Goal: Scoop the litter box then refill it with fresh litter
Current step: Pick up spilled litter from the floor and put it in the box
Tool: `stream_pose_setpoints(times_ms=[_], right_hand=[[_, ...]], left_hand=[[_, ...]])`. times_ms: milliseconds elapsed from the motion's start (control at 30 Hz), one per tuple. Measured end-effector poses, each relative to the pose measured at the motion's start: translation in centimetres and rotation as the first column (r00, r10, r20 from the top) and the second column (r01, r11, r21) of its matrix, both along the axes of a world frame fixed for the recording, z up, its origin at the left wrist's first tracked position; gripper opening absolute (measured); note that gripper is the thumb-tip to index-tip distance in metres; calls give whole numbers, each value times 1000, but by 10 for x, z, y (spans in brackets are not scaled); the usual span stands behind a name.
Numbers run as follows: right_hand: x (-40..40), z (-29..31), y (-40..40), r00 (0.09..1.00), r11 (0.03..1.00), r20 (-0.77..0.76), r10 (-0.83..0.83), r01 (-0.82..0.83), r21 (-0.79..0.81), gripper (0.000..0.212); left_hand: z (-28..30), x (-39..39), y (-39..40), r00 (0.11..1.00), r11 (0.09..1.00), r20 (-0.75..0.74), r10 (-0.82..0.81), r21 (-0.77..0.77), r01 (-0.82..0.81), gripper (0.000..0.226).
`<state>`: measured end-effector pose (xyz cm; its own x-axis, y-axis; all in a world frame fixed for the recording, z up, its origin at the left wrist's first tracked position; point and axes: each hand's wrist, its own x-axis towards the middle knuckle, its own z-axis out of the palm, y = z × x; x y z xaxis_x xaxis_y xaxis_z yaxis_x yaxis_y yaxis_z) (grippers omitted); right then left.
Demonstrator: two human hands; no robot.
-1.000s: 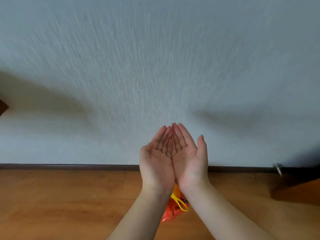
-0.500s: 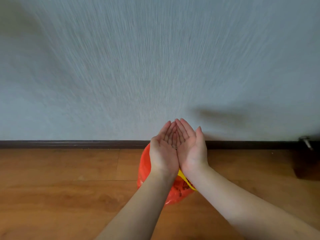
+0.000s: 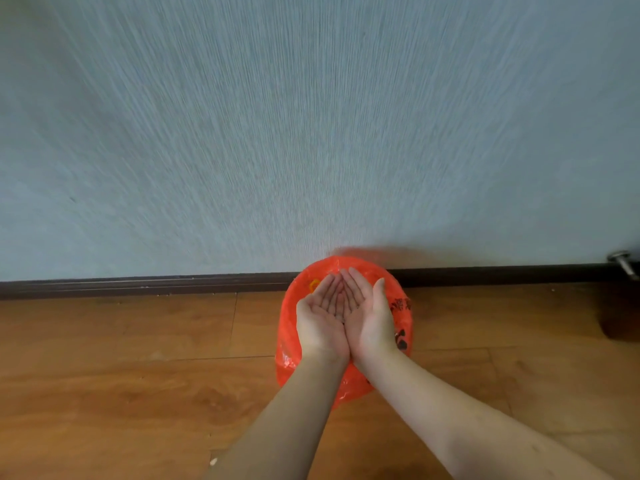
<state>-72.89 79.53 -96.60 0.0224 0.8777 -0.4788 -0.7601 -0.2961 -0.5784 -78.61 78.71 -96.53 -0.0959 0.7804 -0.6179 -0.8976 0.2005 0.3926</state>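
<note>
Skirting board (image 3: 138, 284) higher; orange bag (image 3: 401, 306) now ringing cupped hands.

The orange plastic bag (image 3: 291, 327) bears dark printed characters along its right side and a small yellow mark near its upper left, but the print is too blurred and partly hidden to read.

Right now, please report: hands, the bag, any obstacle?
Left hand and right hand open, cupped together, palms up. Orange bag on floor directly under them, at the baseboard. No obstacle seen.
</note>
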Motion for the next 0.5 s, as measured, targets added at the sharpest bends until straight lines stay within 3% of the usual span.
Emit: stream_pose_setpoints(times_ms=[167, 333, 433, 500], right_hand=[[7, -4, -3, 991, 997, 111, 72, -76, 31, 64], [7, -9, -7, 928, 978, 318, 194, -206, 6, 50], [8, -7, -8, 832, 951, 475, 286, -308, -33, 42], [12, -2, -8, 734, 933, 602, 314, -357, -50, 33]], left_hand=[[-5, 2, -1, 998, 999, -40, -51, 4, 51, 56], [-15, 0, -1, 964, 989, -222, -147, -14, 147, 56], [-16, -2, -1, 879, 976, -427, -210, -32, 218, 52], [-12, -6, -1, 770, 966, -597, -226, -37, 255, 49]])
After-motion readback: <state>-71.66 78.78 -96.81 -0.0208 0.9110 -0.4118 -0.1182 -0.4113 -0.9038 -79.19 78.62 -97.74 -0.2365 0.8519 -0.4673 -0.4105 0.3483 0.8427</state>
